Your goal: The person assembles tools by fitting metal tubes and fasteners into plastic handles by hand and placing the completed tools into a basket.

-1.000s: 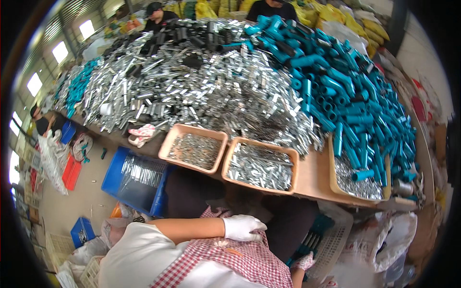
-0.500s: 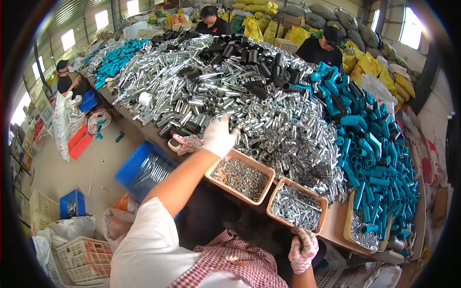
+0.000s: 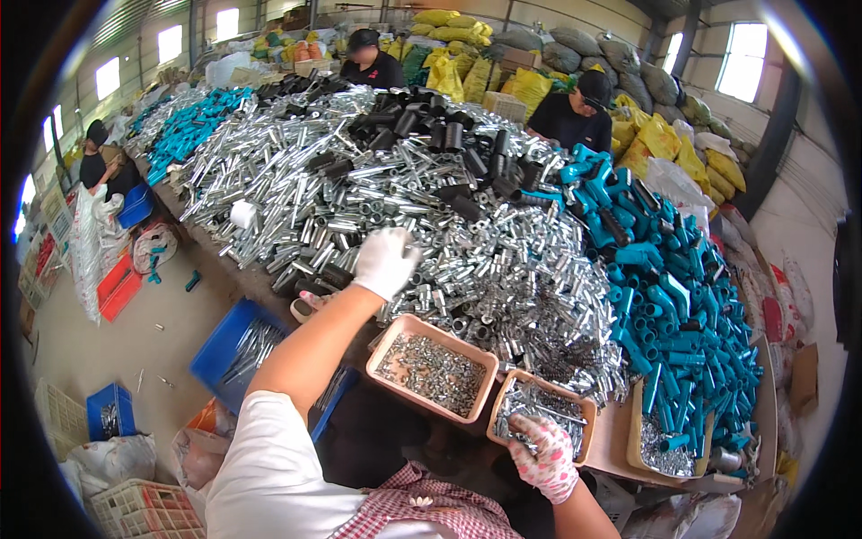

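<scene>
The left hand [image 3: 384, 260], white-gloved, reaches out over the heap of silver tubes [image 3: 377, 207] on the desk [image 3: 620, 431], fingers curled down onto them — whether it grips one I cannot tell. The right hand [image 3: 545, 455] digs, fingers bent, into the tan tray [image 3: 541, 415] of small parts, kept close for sorting.

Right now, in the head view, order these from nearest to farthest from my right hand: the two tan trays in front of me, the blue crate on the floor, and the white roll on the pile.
1. Right tan tray, under the right hand.
2. Left tan tray, just leftward.
3. Blue crate, lower left on the floor.
4. White roll, far left on the metal pile.
</scene>
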Tool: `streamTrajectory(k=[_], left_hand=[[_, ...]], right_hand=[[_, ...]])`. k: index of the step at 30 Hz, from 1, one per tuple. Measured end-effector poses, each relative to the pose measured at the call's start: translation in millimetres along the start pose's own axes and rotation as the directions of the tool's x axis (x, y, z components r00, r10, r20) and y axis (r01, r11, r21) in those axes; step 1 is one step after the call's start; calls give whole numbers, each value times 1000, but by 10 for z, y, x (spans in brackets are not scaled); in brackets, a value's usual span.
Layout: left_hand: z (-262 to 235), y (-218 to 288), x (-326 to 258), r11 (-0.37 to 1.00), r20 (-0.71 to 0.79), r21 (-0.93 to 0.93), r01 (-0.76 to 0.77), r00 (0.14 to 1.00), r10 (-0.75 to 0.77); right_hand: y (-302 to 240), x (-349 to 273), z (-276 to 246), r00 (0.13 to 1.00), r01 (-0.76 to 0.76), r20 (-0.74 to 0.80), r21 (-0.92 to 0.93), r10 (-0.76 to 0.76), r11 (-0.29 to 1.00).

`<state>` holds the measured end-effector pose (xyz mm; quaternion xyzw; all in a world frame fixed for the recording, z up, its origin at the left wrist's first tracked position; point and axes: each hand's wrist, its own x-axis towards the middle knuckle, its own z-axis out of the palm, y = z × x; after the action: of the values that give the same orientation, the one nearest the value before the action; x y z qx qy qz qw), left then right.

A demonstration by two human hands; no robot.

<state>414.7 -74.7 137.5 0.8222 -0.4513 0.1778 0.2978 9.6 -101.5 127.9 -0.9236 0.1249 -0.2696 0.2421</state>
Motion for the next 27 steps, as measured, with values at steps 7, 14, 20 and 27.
streamTrajectory(k=[7, 14, 20, 27], left_hand=[[-332, 1207, -875, 434, -119, -803, -409, 822, 557], [-140, 704, 164, 901, 6, -358, -244, 965, 263], [283, -247, 1628, 734, 32, -361, 575, 795, -606], [512, -723, 2083, 414, 263, -689, 595, 737, -622]], right_hand=[[147, 460, 503, 912, -175, 218, 973, 348, -152], [135, 529, 293, 892, -42, 92, 992, 443, -120], [109, 223, 194, 816, -187, 195, 980, 544, -70], [147, -136, 176, 688, -282, 246, 958, 683, -60]])
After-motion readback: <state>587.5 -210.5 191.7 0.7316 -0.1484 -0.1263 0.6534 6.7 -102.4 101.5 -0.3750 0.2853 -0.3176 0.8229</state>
